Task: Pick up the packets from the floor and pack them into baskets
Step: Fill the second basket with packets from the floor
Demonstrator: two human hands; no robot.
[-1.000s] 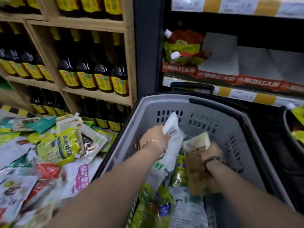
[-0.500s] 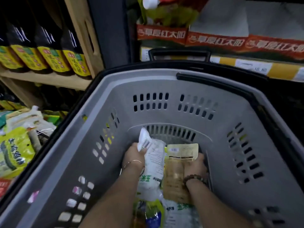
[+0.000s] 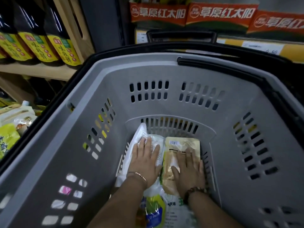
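Both hands are inside a large grey plastic shopping basket [image 3: 164, 102] with a black rim and rows of slots in its walls. The left hand [image 3: 145, 160] lies flat, palm down, with the fingers stretched out and a little spread, on a white plastic packet [image 3: 139, 139] that rests on the basket floor, with its far end leaning against the left wall. A thin gold bracelet [image 3: 140, 175] is on this wrist. The right hand [image 3: 189, 170] is also flat and open, palm down, on a beige flat packet with a barcode [image 3: 181, 145] near its far edge. A bracelet of brown wooden beads [image 3: 195, 191] is on the right wrist. Neither hand closes around anything; both only press on the packets. The two packets lie side by side and touch along their long edges.

Closer to the person, under the forearms, lie a yellow and blue packet [image 3: 154, 209] and a white packet with green print [image 3: 176, 209].

Outside the basket on the left, more packets [image 3: 11, 129] lie on the floor, white and yellow-green ones. Above them a wooden shelf [image 3: 39, 71] carries dark bottles with yellow labels [image 3: 41, 45]. Behind the basket there are red cartons with white characters [image 3: 189, 14] on another shelf.
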